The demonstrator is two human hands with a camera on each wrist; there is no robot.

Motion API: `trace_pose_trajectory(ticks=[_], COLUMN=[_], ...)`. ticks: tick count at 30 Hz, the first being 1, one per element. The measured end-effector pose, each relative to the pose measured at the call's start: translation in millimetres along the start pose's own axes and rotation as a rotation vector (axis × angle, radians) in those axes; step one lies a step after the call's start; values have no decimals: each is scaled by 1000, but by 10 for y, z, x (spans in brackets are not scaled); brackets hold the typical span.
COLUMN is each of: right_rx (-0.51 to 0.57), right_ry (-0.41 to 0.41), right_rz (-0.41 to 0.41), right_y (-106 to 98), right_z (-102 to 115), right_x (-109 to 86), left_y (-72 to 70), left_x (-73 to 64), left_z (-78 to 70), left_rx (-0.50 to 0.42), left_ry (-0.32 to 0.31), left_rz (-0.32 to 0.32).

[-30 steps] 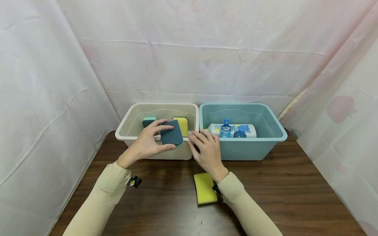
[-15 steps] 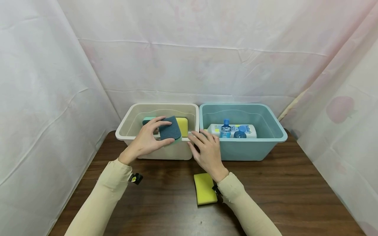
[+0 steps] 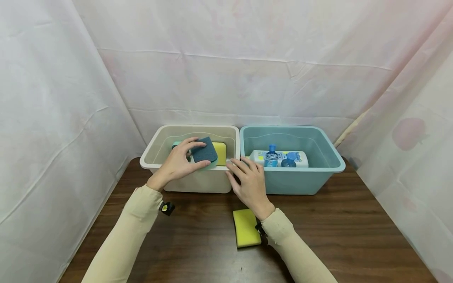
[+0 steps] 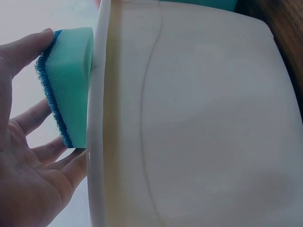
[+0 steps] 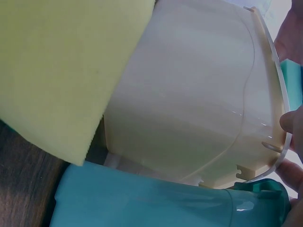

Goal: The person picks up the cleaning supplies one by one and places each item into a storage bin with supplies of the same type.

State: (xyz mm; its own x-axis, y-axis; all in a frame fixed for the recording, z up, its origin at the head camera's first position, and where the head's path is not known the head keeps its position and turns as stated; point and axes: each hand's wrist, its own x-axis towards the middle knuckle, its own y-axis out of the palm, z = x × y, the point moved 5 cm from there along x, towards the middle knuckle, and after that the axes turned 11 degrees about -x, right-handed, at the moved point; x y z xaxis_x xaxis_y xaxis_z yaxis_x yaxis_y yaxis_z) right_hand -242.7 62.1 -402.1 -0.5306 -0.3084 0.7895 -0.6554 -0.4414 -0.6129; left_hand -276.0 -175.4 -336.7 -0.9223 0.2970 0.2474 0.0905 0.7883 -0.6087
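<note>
My left hand (image 3: 178, 162) holds a sponge (image 3: 204, 150) between thumb and fingers, above the front rim of the beige bin (image 3: 198, 180). Its dark blue scouring side faces up in the head view; the left wrist view shows the mint-green foam (image 4: 71, 87) close against the rim. My right hand (image 3: 249, 184) rests at the front rim where the two bins meet, fingers on the beige bin's corner. Behind the held sponge, inside the bin, stand a yellow sponge (image 3: 221, 153) and a mostly hidden green one (image 3: 175, 144).
Right of the beige bin, a blue bin (image 3: 291, 182) contains a white bottle (image 3: 301, 158) lying down and two small blue-capped bottles (image 3: 271, 158). Another yellow sponge (image 3: 245, 228) lies on the brown wooden table (image 3: 198, 236), beside my right wrist. Pale curtains (image 3: 226, 78) surround the table.
My left hand has moved slightly forward with the sponge, which has tilted and now covers more of the bin's opening. The right hand has stayed on the rim.
</note>
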Motion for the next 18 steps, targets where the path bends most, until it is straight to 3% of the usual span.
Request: trace_pose_trajectory(ticks=[8,18], right_rx=[9,8], right_ry=[-2,-6], right_rz=[-13,-19], right_y=[-25,-36], right_z=[-7,-21], right_x=[15,17], left_y=[9,27], left_x=[79,160], left_z=[-60,-157], left_rx=[18,4], left_ry=[-15,18], left_rz=[19,10])
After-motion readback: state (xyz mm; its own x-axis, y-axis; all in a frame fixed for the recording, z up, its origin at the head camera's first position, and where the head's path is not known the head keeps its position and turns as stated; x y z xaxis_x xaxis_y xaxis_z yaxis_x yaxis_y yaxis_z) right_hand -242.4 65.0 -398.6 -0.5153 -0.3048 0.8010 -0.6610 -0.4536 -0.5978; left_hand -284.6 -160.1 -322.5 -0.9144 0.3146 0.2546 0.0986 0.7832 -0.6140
